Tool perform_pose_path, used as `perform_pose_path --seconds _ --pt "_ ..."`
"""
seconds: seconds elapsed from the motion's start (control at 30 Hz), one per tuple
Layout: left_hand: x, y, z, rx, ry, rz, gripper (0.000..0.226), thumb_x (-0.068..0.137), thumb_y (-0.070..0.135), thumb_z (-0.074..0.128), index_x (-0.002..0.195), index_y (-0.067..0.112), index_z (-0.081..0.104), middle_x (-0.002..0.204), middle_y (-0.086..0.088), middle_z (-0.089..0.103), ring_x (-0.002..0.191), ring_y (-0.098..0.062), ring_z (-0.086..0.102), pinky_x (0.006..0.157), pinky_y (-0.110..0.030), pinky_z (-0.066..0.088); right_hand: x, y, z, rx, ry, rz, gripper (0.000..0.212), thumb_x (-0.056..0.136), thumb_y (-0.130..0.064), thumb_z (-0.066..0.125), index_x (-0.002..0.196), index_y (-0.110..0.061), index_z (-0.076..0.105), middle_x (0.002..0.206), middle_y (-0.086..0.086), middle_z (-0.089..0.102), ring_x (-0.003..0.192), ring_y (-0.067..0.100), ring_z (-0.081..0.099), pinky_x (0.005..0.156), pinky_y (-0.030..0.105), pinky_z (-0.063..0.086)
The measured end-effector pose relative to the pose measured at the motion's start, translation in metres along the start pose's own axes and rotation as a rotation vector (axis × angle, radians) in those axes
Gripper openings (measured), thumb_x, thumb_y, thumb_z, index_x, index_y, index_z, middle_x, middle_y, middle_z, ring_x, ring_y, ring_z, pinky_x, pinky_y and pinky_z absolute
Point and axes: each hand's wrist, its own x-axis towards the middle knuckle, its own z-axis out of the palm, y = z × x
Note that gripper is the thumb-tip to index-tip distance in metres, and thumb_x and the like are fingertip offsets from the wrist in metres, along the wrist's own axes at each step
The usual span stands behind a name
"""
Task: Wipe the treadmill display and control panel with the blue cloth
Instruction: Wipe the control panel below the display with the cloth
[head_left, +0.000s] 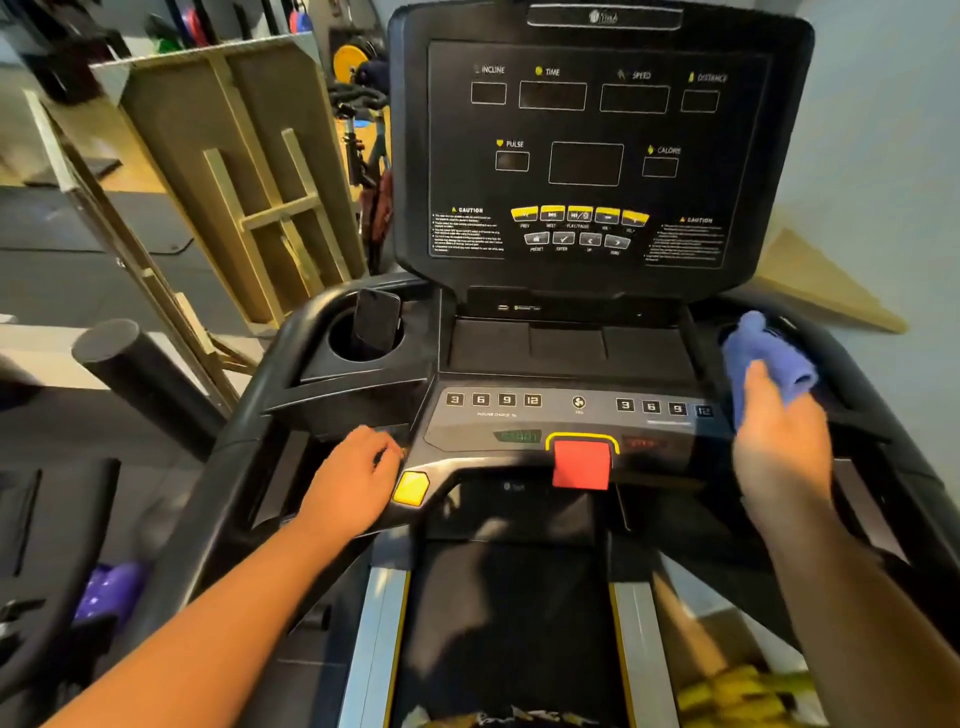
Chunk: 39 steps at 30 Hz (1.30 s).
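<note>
The display (597, 150) rose dark and unlit well above both hands; the control panel (561, 421) lay between them; the right hand (779, 441) reached with loose fingers onto the blue cloth (769, 364), bunched just ahead of it, seemingly to gather it for wiping; the left hand (353, 478) rested curled on the panel's edge, likely for steadiness.

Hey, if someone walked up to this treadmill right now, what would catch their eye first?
Probably the red stop tab at the middle of the control panel, under a yellow outline. Next, the blue cloth bunched at the console's right side, with the right hand at it. The big dark display rises above, all windows unlit, and a phone stands in the left cup holder.
</note>
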Motion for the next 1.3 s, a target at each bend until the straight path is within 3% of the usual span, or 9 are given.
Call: perform_pose_path --seconds 0.13,0.2,0.3,0.47,0.67,0.8,0.93,1.1,1.3 --pt "0.005 -0.001 -0.002 0.061 -0.173 -0.132 0.04 0.104 0.026 0.038 0.068 0.015 0.05 0.08 -0.006 0.064 0.085 -0.035 0.063 0.076 -0.041 0.049 -0.036 0.045 0.053 -0.578 -0.224 -0.27 0.068 0.104 -0.051 0.019 0.141 -0.004 0.053 0.148 0.025 0.048 0.137 0.046 0.042 0.111 0.058 0.036" --pt "0.005 0.001 -0.002 0.066 -0.207 -0.126 0.046 0.107 0.025 0.036 0.062 0.019 0.046 0.071 -0.001 0.058 0.076 -0.028 0.059 0.07 -0.038 0.042 -0.056 0.058 0.092 -0.727 -0.24 -0.401 0.064 0.1 -0.048 0.03 0.142 -0.005 0.052 0.152 0.022 0.045 0.141 0.047 0.038 0.113 0.061 0.033" --pt "0.005 0.004 -0.002 0.049 -0.222 -0.125 0.049 0.109 0.025 0.035 0.061 0.023 0.047 0.068 0.005 0.055 0.067 -0.013 0.051 0.065 -0.033 0.036 -0.094 0.034 0.145 -0.775 -0.335 -0.691 0.062 0.099 -0.048 0.041 0.148 -0.012 0.046 0.157 0.014 0.04 0.146 0.04 0.034 0.118 0.057 0.029" --pt "0.007 0.002 -0.002 0.041 -0.209 -0.115 0.051 0.106 0.024 0.035 0.057 0.02 0.046 0.066 0.004 0.055 0.069 -0.021 0.053 0.065 -0.035 0.035 -0.101 0.032 0.151 -0.803 -0.695 -1.065 0.064 0.093 -0.037 0.042 0.154 -0.017 0.037 0.164 0.002 0.029 0.152 0.032 0.022 0.121 0.051 0.024" --pt "0.006 0.002 -0.001 0.062 -0.214 -0.111 0.049 0.108 0.027 0.034 0.061 0.021 0.049 0.073 0.002 0.057 0.071 -0.014 0.055 0.069 -0.034 0.037 -0.056 0.075 0.064 -0.733 -0.491 -0.791 0.059 0.093 -0.028 0.05 0.151 -0.018 0.042 0.162 -0.003 0.031 0.151 0.029 0.027 0.118 0.053 0.029" --pt "0.005 0.002 -0.001 0.038 -0.215 -0.133 0.048 0.107 0.026 0.033 0.063 0.018 0.051 0.074 -0.001 0.061 0.073 -0.021 0.058 0.07 -0.036 0.04 -0.075 0.033 0.133 -0.836 -0.252 -0.5 0.062 0.099 -0.044 0.039 0.151 -0.009 0.041 0.162 0.012 0.032 0.148 0.043 0.026 0.118 0.056 0.023" --pt "0.004 0.007 -0.005 0.058 -0.238 -0.148 0.046 0.103 0.034 0.03 0.063 0.021 0.049 0.074 0.0 0.06 0.075 -0.026 0.056 0.07 -0.037 0.04 -0.108 0.008 0.187 -0.894 -0.533 -0.782 0.074 0.101 -0.041 0.043 0.16 -0.01 0.013 0.168 0.012 0.004 0.153 0.042 0.0 0.124 0.057 0.005" --pt "0.002 0.009 -0.006 0.055 -0.248 -0.144 0.045 0.097 0.039 0.025 0.063 0.021 0.048 0.07 0.004 0.056 0.071 -0.022 0.056 0.068 -0.037 0.041 -0.089 0.032 0.144 -0.806 -0.785 -1.173 0.066 0.092 -0.032 0.053 0.155 -0.021 0.035 0.164 0.001 0.029 0.152 0.033 0.023 0.121 0.05 0.018" --pt "0.003 0.003 -0.005 0.091 -0.235 -0.168 0.044 0.108 0.027 0.031 0.07 0.022 0.054 0.08 0.002 0.062 0.075 -0.016 0.06 0.075 -0.037 0.048 -0.035 0.073 0.065 -0.755 -0.397 -0.726 0.058 0.095 -0.023 0.05 0.151 -0.021 0.041 0.161 0.0 0.034 0.151 0.032 0.027 0.12 0.05 0.025"
